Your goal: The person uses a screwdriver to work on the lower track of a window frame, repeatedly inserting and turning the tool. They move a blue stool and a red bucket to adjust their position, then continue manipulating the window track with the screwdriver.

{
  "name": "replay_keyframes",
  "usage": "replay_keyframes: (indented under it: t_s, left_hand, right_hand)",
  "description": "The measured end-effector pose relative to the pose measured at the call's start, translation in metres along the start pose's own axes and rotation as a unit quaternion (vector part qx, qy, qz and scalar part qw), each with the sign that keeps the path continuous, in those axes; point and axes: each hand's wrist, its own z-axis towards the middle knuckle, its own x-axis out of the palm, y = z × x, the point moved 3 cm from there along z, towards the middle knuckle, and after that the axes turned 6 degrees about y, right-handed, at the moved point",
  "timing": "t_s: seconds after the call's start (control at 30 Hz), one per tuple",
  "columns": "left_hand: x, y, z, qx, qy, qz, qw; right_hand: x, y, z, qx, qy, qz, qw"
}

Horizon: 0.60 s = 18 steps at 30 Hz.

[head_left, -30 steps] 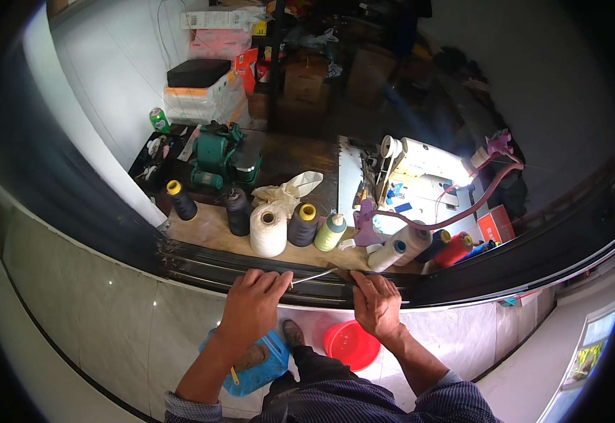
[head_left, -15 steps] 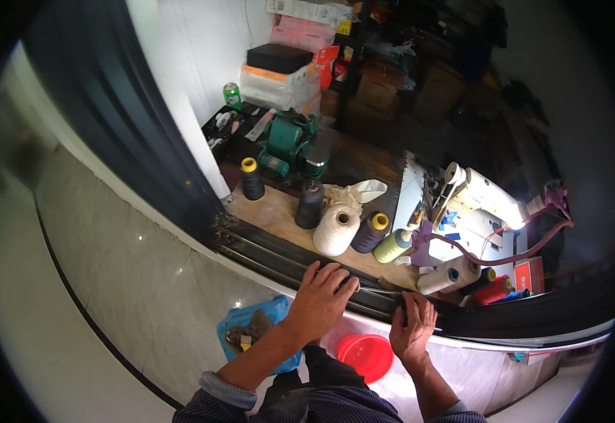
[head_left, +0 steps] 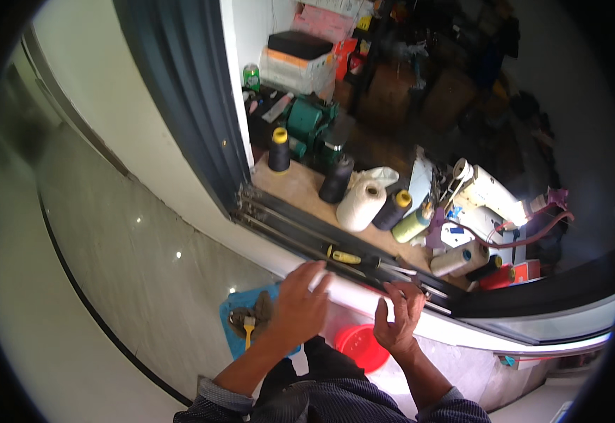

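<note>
A screwdriver (head_left: 346,257) with a yellow and black handle lies along the dark sliding track (head_left: 279,229) of the window sill, its shaft pointing right. My left hand (head_left: 302,303) is just below the handle, not gripping it, with fingers bent and slightly apart, blurred by motion. My right hand (head_left: 400,317) is at the track's lower edge beside the far end of the shaft, fingers curled loosely and thumb apart; whether the fingertips touch something there is unclear. Thread cones, including a white one (head_left: 360,211), stand on a wooden board (head_left: 264,175) behind the track.
Beyond the board are a green machine (head_left: 304,116), a lit sewing machine (head_left: 487,190) with a hose, and stacked boxes (head_left: 293,70). On the floor below my hands sit a blue basin (head_left: 233,338) with rags and a brush, and a red bucket (head_left: 360,349).
My left hand has let go of the screwdriver, whose yellow handle now shows in the track, and has moved down from it. The view has turned, shifting the scene right.
</note>
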Motion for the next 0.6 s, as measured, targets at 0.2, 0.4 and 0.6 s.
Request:
replay_keyframes:
  t_s: [0.2, 0.4, 0.6]
  left_hand:
    - [0.005, 0.127, -0.206, -0.354, 0.022, -0.044, 0.934]
    - [0.036, 0.206, -0.373, -0.529, 0.202, 0.036, 0.824]
    - [0.087, 0.203, -0.374, -0.511, 0.127, 0.015, 0.850]
  right_hand:
    - [0.044, 0.049, -0.047, -0.004, 0.100, 0.076, 0.992]
    - [0.109, 0.079, -0.124, 0.077, 0.231, 0.178, 0.953]
    - [0.169, 0.094, -0.172, 0.120, 0.380, 0.182, 0.899]
